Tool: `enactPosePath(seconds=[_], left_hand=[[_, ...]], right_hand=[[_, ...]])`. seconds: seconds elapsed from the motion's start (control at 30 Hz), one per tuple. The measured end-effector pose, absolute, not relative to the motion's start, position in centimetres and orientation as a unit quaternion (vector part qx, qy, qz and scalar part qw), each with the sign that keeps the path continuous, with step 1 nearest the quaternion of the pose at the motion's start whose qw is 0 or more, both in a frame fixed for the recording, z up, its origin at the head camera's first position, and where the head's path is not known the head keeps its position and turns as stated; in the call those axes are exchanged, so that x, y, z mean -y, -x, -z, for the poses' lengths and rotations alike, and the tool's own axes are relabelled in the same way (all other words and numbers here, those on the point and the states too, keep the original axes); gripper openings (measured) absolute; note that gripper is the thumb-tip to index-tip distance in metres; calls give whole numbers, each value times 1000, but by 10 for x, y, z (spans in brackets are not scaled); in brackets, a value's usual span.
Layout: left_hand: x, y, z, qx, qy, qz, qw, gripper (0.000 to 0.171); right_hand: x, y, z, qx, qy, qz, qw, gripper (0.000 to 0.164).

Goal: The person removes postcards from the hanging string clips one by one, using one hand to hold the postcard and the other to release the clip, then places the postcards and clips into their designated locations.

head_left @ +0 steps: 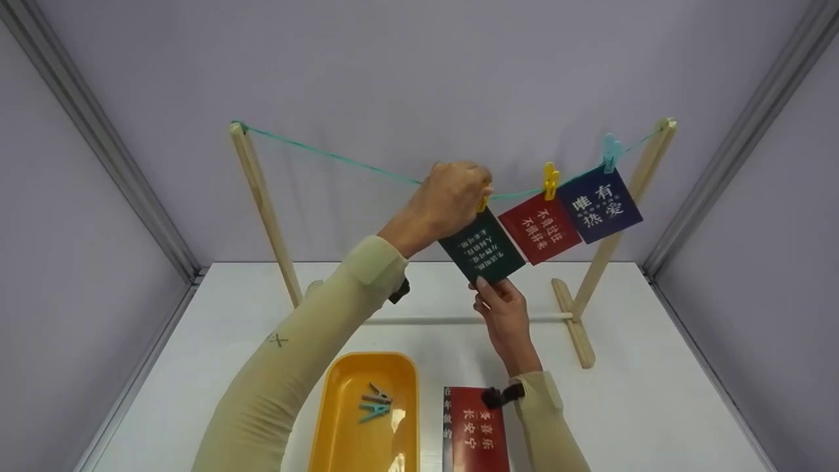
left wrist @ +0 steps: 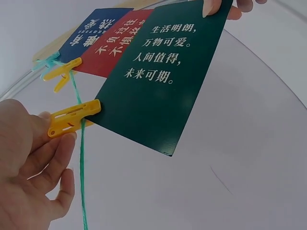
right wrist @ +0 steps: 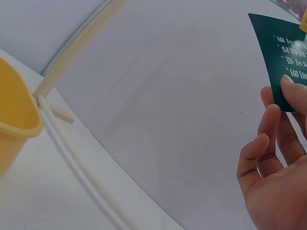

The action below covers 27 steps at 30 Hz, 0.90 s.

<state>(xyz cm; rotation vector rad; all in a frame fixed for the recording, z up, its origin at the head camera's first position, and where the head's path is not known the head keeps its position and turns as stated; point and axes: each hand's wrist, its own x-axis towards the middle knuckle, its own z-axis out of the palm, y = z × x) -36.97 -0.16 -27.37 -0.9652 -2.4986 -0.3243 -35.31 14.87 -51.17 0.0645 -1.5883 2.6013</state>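
Observation:
In the left wrist view my left hand (left wrist: 38, 167) pinches a yellow clothespin (left wrist: 72, 120) whose jaws sit at the corner of a dark green card (left wrist: 158, 72) with white writing, right at the green string (left wrist: 82, 167). My right hand (head_left: 505, 318) pinches the lower edge of that green card between thumb and fingers. Beside it on the string hang a red card (head_left: 541, 229) under another yellow clothespin (head_left: 551, 181) and a navy card (head_left: 600, 204) under a light blue clothespin (head_left: 611, 154). In the head view my left hand covers most of its clothespin.
Wooden posts (head_left: 262, 206) hold up the string, with a white rod (head_left: 426, 320) between their feet. A yellow tray (head_left: 334, 419) on the table has several clothespins (head_left: 375, 412) inside. A red card with white writing (head_left: 482, 439) lies near my right forearm.

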Motion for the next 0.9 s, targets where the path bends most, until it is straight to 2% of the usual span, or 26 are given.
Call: enactPosePath(seconds=[0.2,0.6,0.9], left_hand=[[4,371,277,883,373,161,235,27],[11,370,281,834,412,168,326,21],[16,365,274,788,441,171,393,20]], right_hand=[[-150,350,513,527,-21,-849,45,30],[-144,348,514,528,-22,-848,33,35],[-137,345,517,531,-12,-847,28,32]])
